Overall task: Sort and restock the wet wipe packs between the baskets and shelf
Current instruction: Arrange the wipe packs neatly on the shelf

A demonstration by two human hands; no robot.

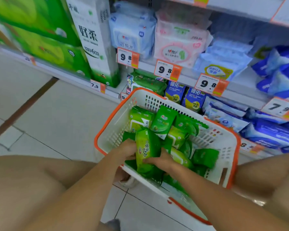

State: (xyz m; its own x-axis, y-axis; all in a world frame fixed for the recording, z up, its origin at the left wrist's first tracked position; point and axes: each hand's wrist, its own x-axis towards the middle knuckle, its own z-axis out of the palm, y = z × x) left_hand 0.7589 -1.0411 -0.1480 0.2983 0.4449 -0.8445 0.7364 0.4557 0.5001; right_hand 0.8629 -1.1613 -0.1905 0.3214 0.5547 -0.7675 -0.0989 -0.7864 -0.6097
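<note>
A white basket with an orange rim (207,140) stands on the floor before the shelf, filled with several green wet wipe packs. Both hands are inside it around one upright green pack (146,147). My left hand (128,149) holds the pack's left side. My right hand (158,160) grips its lower right edge, fingers curled over the front. More green packs (148,80) lie stacked on the bottom shelf just behind the basket.
Blue and pink wipe packs (178,45) fill the middle shelf above orange price tags (167,70). Tall green tissue bundles (93,39) stand at the left. Blue packs (265,132) crowd the lower right shelf. Tiled floor (57,110) lies at the left; my knees flank the basket.
</note>
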